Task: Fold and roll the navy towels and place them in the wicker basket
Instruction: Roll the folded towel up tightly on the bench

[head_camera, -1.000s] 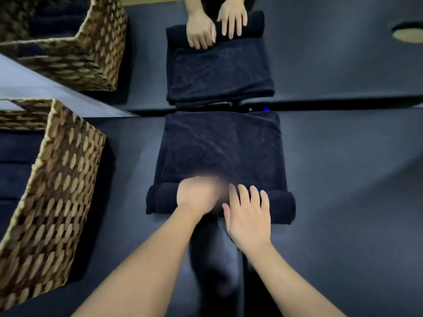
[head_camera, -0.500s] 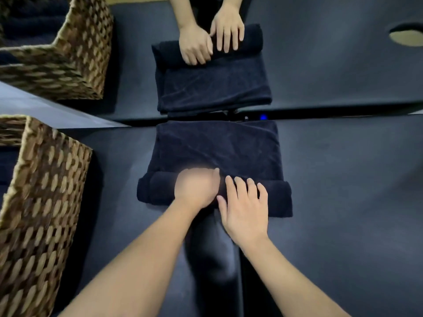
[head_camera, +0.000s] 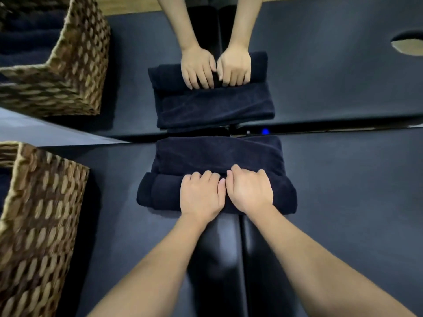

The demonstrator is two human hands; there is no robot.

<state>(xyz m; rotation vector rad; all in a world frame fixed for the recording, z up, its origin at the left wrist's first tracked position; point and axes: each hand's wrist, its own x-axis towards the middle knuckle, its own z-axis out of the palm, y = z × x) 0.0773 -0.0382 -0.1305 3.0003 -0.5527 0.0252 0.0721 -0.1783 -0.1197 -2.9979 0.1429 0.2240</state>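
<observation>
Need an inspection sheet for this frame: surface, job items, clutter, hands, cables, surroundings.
Surface: dark padded table, matte; a mirror at its far edge repeats the scene.
Job's things: navy towel partly rolled from the near end, flat part lying beyond; wicker basket at left, navy cloth inside.
Clutter: nothing seen.
Hands: left hand and right hand side by side on the roll, fingers curled over it.
Cables: nothing seen.
Surroundings: small blue light at the mirror's base.
</observation>
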